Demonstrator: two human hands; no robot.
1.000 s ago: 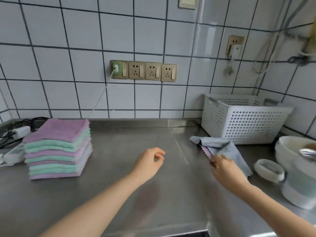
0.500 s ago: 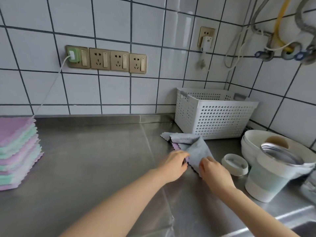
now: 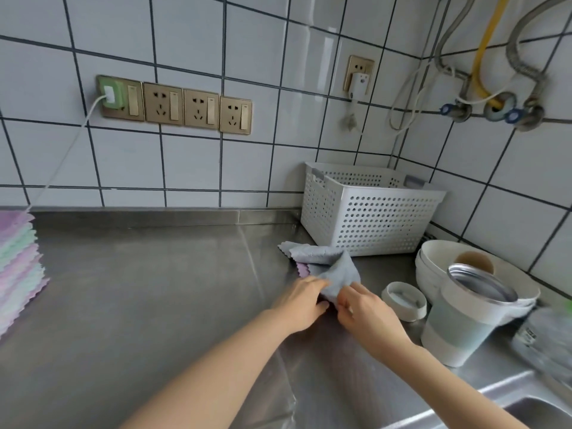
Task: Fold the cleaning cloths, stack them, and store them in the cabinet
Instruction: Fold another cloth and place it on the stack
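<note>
White tiled walls (image 3: 192,41) with dark grout meet in a corner up at the right, and below them runs a long steel counter (image 3: 148,292), dull and streaky, with a low raised lip along its back edge. At its near right corner the rim of a sink (image 3: 538,407) drops away. On the back wall, a row of four brass sockets (image 3: 175,103), the leftmost with a green plug and a white cable trailing down to the left; a fifth socket (image 3: 359,72) sits higher, near the corner. On the side wall, grey and yellow hoses (image 3: 483,57) loop down to valves.

In the back right corner of the counter stands a white perforated basket (image 3: 368,212). Along the right edge, a stack of white bowls (image 3: 433,267), a pale cup with a metal rim (image 3: 458,323) in front of them, and a small round lid (image 3: 404,300) beside that. At the far left edge, a neat stack of pink and green folded cloths (image 3: 18,261), partly cut off.

Now the action: a grey cloth (image 3: 328,264) lies crumpled just in front of the basket, a purple edge peeking out beneath. The left hand (image 3: 305,300) pinches its near corner, and the right hand (image 3: 366,308) pinches the same corner right beside it, both lifting the fabric slightly off the steel.
</note>
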